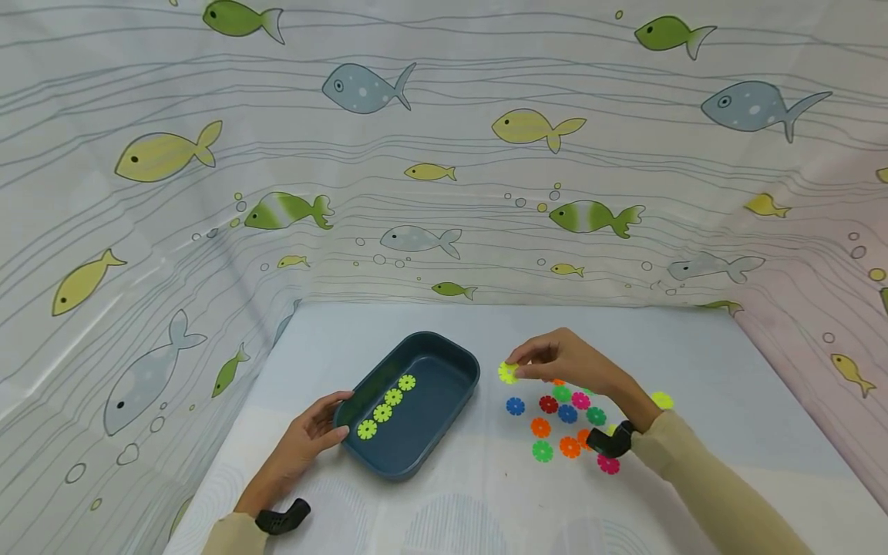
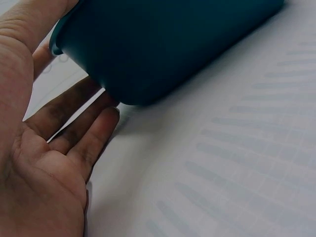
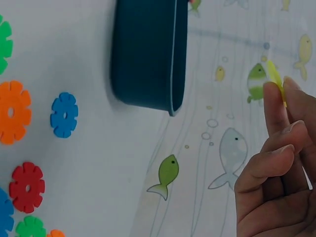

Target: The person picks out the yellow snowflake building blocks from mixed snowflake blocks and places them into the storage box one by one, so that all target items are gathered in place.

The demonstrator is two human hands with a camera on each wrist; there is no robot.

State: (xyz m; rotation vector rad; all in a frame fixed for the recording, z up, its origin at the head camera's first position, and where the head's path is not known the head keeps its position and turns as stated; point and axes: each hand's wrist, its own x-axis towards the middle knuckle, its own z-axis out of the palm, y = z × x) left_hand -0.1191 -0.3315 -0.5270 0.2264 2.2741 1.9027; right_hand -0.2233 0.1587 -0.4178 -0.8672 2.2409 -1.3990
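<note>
My right hand pinches between thumb and forefinger; my left hand holds, its thumb apart from the fingers.

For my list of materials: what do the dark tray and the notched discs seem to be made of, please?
Dark tray: probably smooth, satin moulded plastic, judging by its rounded corners and thin rim, though coated metal is possible.
Notched discs: likely thin, fairly matt plastic, given their even solid colours and clean-cut notches.

The pale surface bears 1 dark-blue tray — and, near it, scattered flower-shaped discs in mixed colours.
</note>
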